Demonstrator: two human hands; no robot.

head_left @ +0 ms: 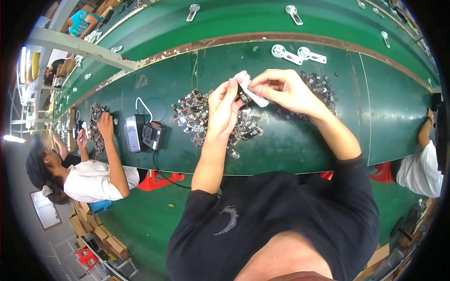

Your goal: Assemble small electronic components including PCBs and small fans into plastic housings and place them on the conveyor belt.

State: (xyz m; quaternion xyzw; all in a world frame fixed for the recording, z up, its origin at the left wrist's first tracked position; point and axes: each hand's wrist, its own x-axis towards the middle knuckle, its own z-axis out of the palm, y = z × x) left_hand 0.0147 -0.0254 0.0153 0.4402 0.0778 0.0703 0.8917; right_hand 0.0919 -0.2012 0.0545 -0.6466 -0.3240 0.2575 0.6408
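A white plastic casing (257, 98), long and narrow, is held tilted above the bench by my left hand (222, 107), thumb and fingers closed on its upper left end. A dark circuit board (243, 95) shows beside the casing at my left fingertips. My right hand (287, 92) is pinched against the casing's right side; what lies between those fingertips is hidden. Beneath and left of my hands spreads a heap of small circuit boards (191, 112). Small black parts (322, 89) lie scattered past my right wrist.
Two white casings with round ends (287, 54) lie at the bench's far edge. Beyond runs a green conveyor belt (239, 21) carrying similar pieces. A silver-and-black box (134, 133) and a black power adapter (153, 136) with cables stand left. Co-workers (93, 180) sit at both sides.
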